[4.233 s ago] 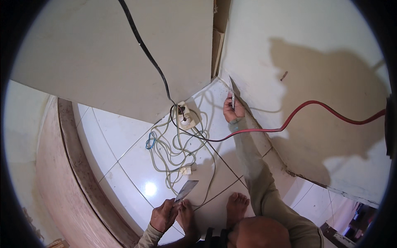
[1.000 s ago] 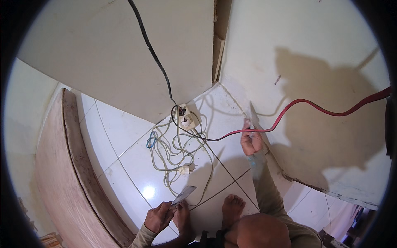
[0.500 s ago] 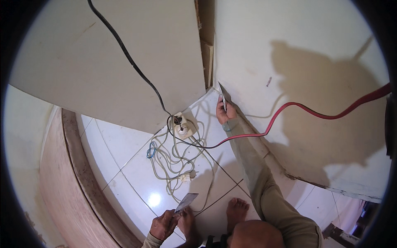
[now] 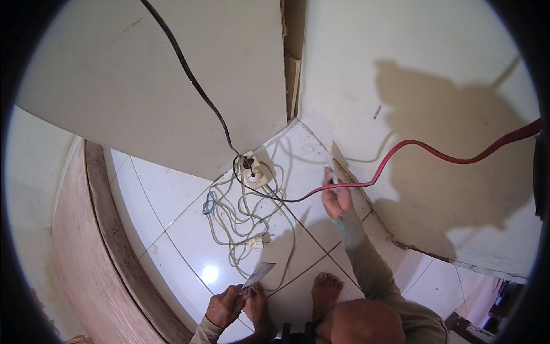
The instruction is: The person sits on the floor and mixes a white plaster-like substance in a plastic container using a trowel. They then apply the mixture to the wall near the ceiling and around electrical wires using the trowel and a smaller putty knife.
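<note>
My right hand (image 4: 337,199) is closed around a putty knife, its thin grey blade (image 4: 337,152) pointing away from me at the foot of the right-hand wall (image 4: 338,74). The red cable crosses in front of those fingers and hides part of the grip. Low in the view, my left hand (image 4: 225,305) pinches a second flat-bladed scraper (image 4: 259,274) by its handle, blade tilted up to the right, above my left foot. Pale crumbs (image 4: 312,150) lie on the tile beside the wall near the corner.
A white power strip (image 4: 252,172) with plugs in it sits on the white tiles amid a tangled pale cord (image 4: 238,221) and its loose plug (image 4: 255,243). A black-and-red cable (image 4: 409,144) hangs across the view. A grey panel (image 4: 154,92) stands left; a wooden base (image 4: 97,229) curves alongside.
My right hand has come back toward me along the wall's foot, away from the corner, with its putty knife. My left hand stays nearly in place with the scraper. The view has shifted slightly.
</note>
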Available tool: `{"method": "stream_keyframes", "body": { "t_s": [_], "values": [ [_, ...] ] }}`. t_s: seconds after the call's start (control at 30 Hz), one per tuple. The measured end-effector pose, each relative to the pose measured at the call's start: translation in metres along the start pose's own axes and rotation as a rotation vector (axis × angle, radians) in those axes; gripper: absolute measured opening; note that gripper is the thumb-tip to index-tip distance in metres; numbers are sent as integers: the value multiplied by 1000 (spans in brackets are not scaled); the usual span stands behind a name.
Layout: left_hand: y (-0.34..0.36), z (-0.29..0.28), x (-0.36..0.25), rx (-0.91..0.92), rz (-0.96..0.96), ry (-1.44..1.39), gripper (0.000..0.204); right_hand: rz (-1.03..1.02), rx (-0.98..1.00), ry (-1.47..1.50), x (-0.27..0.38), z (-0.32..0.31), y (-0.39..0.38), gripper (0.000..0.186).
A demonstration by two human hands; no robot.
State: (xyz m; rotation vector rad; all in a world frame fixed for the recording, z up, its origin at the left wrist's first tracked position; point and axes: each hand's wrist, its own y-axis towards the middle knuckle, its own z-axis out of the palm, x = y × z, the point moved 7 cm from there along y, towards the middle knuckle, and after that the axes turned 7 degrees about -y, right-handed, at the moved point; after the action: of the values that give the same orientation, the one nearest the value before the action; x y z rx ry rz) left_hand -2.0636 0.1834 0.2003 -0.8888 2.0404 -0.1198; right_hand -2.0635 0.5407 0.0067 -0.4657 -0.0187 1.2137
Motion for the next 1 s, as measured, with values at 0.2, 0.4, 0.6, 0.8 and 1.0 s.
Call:
{"method": "stream_keyframes", "body": {
  "t_s": [0.2,0.4,0.6,0.8,1.0],
  "values": [
    [0,4,8,-26,-14,-25,29,-76,10,-17,3,-3,143,23],
    [-6,2,6,-115,-36,-8,24,-209,-123,-37,7,-6,166,25],
    [3,8,-5,-31,79,36,31,-297,-11,-38,41,-32,117,23],
    [4,3,-22,-48,121,77,30,-322,-139,-9,40,-29,60,21],
    [3,12,-9,-74,73,-51,27,-207,-127,-42,54,-27,-23,21]
  ]
}}
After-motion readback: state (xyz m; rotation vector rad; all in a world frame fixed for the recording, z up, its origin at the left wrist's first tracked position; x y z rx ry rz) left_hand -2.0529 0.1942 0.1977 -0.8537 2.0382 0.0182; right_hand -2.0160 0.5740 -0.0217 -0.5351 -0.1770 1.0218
